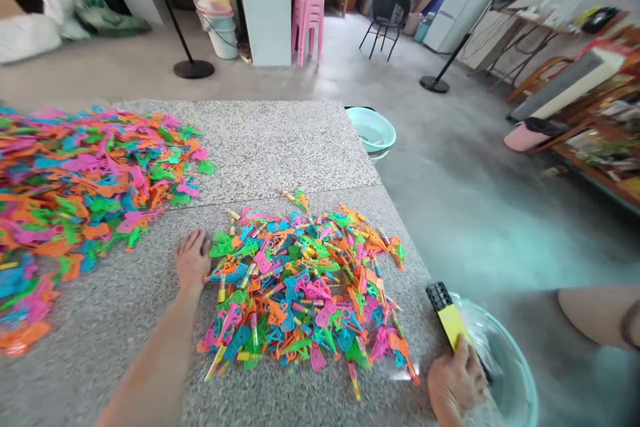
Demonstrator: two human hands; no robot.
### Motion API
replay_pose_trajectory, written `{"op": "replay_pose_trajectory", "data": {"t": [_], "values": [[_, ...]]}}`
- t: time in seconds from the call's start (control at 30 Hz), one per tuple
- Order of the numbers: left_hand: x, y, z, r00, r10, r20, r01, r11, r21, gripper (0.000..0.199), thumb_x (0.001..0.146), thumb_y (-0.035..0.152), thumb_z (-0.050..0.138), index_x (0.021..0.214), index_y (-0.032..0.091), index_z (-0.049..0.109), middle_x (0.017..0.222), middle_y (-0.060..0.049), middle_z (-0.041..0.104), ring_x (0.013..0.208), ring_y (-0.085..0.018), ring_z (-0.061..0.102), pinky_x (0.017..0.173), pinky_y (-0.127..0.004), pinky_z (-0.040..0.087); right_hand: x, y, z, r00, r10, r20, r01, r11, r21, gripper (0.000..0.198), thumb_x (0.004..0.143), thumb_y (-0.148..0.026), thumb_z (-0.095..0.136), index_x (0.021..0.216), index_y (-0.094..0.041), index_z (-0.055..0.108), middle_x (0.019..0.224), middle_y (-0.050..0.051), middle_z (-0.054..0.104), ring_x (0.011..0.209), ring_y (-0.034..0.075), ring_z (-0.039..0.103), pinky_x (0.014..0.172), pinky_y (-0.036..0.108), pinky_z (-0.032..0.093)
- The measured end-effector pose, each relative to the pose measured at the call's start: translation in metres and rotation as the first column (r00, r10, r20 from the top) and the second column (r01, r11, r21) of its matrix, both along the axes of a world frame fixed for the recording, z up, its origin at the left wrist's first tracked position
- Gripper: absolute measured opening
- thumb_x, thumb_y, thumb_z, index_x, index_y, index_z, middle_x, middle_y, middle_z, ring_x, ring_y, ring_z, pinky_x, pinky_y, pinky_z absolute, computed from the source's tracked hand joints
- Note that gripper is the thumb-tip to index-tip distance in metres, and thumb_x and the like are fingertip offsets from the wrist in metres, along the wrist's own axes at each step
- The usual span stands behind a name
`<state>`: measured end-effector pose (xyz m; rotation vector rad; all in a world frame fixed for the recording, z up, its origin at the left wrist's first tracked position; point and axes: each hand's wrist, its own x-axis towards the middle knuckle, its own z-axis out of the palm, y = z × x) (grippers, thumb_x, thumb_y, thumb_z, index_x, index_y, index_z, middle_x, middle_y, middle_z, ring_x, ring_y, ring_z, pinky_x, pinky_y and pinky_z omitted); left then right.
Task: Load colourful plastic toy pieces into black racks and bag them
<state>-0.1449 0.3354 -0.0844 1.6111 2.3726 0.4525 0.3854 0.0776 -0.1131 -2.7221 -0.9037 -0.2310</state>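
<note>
My left hand (193, 259) lies on the granite table beside the left edge of a pile of small plastic toy guns (300, 287). Its fingers are stretched forward, and nothing shows in them. The toy guns are pink, green, orange and blue, mixed with thin yellow-and-pink tubes. Down at the table's right edge, my right hand (459, 380) has its fingers closed over a black and yellow strip (450, 321), whose black end has holes. Part of the strip is hidden under the hand. Clear plastic film (477, 333) lies just beyond it.
A larger heap of coloured plastic pieces (85, 180) covers the table's left side. Below the right edge stands a pale green tub (525, 373); another basin (373, 127) is at the far corner. A person's leg (595, 313) shows at right. Pink stools (307, 20) stand behind.
</note>
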Motion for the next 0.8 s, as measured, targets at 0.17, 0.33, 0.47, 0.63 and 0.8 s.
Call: {"op": "replay_pose_trajectory", "data": {"t": [0.17, 0.33, 0.47, 0.63, 0.8], "values": [[-0.034, 0.041, 0.056, 0.995, -0.093, 0.021, 0.096, 0.973, -0.209, 0.034, 0.094, 0.035, 0.062, 0.122, 0.016, 0.059, 0.123, -0.009, 0.061, 0.106, -0.023, 0.063, 0.089, -0.045, 0.055, 0.004, -0.004, -0.015, 0.999, 0.013, 0.037, -0.014, 0.999, 0.042, 0.063, 0.085, -0.027, 0.045, 0.148, -0.026, 0.042, 0.139, 0.022, 0.054, 0.122, 0.047, 0.051, 0.091, 0.065, 0.040], [0.018, 0.093, 0.071, 0.986, -0.163, 0.039, 0.167, 0.952, -0.256, 0.036, 0.095, 0.037, 0.060, 0.124, 0.016, 0.057, 0.123, -0.010, 0.061, 0.104, -0.023, 0.063, 0.088, -0.044, 0.055, 0.001, -0.002, -0.013, 0.998, 0.046, 0.037, -0.048, 0.998, 0.051, 0.064, 0.087, -0.026, 0.044, 0.150, -0.031, 0.035, 0.141, 0.019, 0.053, 0.126, 0.046, 0.049, 0.094, 0.065, 0.039], [0.080, 0.098, 0.045, 0.964, -0.253, 0.079, 0.265, 0.927, -0.264, 0.035, 0.094, 0.037, 0.061, 0.122, 0.016, 0.059, 0.123, -0.010, 0.061, 0.106, -0.024, 0.062, 0.089, -0.045, 0.054, -0.003, 0.001, -0.006, 0.999, 0.032, 0.031, -0.033, 0.998, 0.056, 0.066, 0.086, -0.024, 0.045, 0.151, -0.028, 0.034, 0.141, 0.022, 0.052, 0.127, 0.046, 0.048, 0.095, 0.066, 0.039], [0.098, 0.080, 0.035, 0.977, -0.193, 0.090, 0.205, 0.967, -0.153, 0.034, 0.094, 0.035, 0.061, 0.122, 0.016, 0.059, 0.124, -0.010, 0.060, 0.107, -0.024, 0.062, 0.090, -0.046, 0.054, -0.003, 0.000, -0.006, 0.999, 0.046, 0.025, -0.047, 0.998, 0.032, 0.069, 0.084, -0.021, 0.046, 0.152, -0.024, 0.034, 0.142, 0.023, 0.050, 0.129, 0.045, 0.047, 0.096, 0.066, 0.038], [0.053, 0.043, 0.067, 0.995, 0.008, 0.104, -0.009, 1.000, 0.007, 0.036, 0.095, 0.036, 0.060, 0.125, 0.016, 0.057, 0.122, -0.010, 0.061, 0.103, -0.022, 0.064, 0.086, -0.043, 0.056, -0.002, -0.004, -0.009, 0.999, 0.043, 0.017, -0.044, 0.999, 0.029, 0.070, 0.084, -0.022, 0.047, 0.152, -0.027, 0.031, 0.145, 0.020, 0.048, 0.131, 0.045, 0.044, 0.097, 0.065, 0.037]]}}
